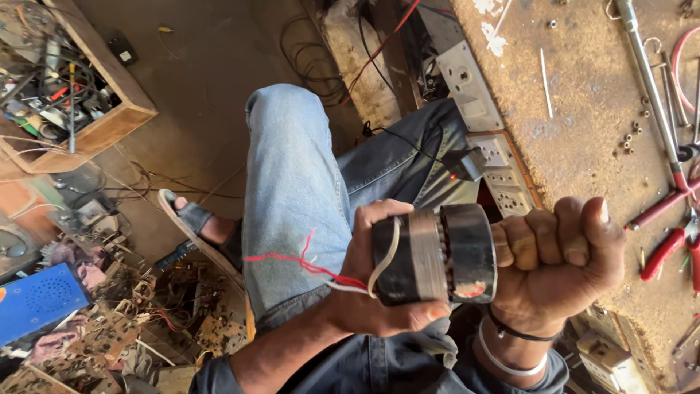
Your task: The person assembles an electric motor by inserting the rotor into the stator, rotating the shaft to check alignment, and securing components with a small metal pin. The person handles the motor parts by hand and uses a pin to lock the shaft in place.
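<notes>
left hand (372,270): fingers wrapped (thumb on top) | right hand (558,259): fist, fingers curled tight

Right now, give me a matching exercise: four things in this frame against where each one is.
Things:
1. small electric motor
2. red-handled pliers
3. wooden crate of parts
4. blue box

Places:
A. floor, lower left
B. workbench, right edge
C. between left hand and right hand
D. upper left, full of tools and wires

Pairs: 1-C, 2-B, 3-D, 4-A
</notes>
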